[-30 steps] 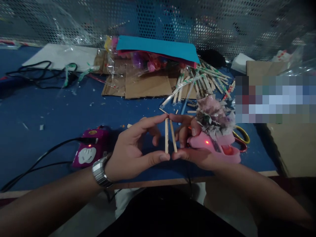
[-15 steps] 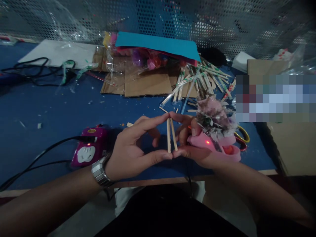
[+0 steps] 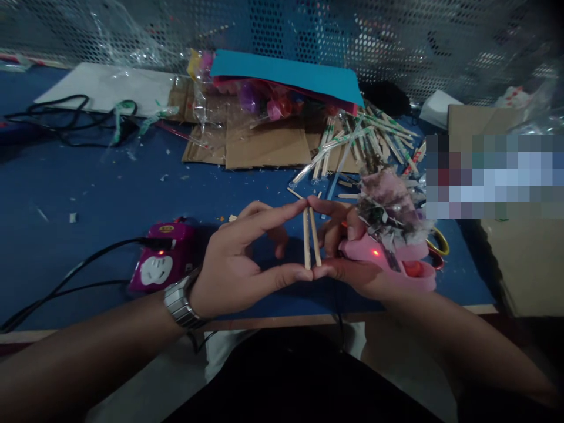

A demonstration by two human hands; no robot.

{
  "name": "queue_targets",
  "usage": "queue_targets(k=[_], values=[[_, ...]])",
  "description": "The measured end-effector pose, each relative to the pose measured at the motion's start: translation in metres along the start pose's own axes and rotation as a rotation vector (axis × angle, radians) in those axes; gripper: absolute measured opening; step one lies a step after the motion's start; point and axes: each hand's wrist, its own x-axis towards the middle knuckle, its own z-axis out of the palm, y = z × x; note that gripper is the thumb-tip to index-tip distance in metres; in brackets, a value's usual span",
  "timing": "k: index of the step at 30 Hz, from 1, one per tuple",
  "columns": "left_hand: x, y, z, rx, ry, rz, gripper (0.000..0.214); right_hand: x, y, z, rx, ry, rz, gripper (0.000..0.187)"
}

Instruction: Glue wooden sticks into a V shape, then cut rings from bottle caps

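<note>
Two slim pale wooden sticks [image 3: 307, 239], ends between fingers [image 3: 282, 216], far ends closer together, left of pink device [image 3: 360, 249]

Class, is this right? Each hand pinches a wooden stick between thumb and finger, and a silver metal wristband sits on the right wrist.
Wrong wrist: the head view shows the silver metal wristband on the left one. The left hand and right hand do each pinch a wooden stick.

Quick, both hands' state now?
Left hand: holding one wooden stick, thumb to forefinger.
Right hand: holding the other stick likewise; any grip on pink glue gun unclear.
</note>
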Motion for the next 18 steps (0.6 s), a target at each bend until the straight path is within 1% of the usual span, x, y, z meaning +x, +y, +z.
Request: queue_targets(k=[2,11,16,18], values=[[0.0,0.001,0.0,-0.001,-0.003,0.011,0.079,0.001,-0.002,0.001,0.012,-0.008,-0.001,0.045],[0.003,0.003,0.0,-0.001,0.011,0.035,0.075,0.003,-0.011,0.001,-0.01,-0.029,0.021,0.036],[0.003,0.005,0.0,0.015,0.008,-0.05,0.078,0.002,-0.014,-0.001,-0.042,-0.037,0.054,0.038],[0.003,0.005,0.0,0.008,0.003,-0.045,0.079,0.0,-0.014,-0.003,-0.061,-0.042,0.073,0.036]])
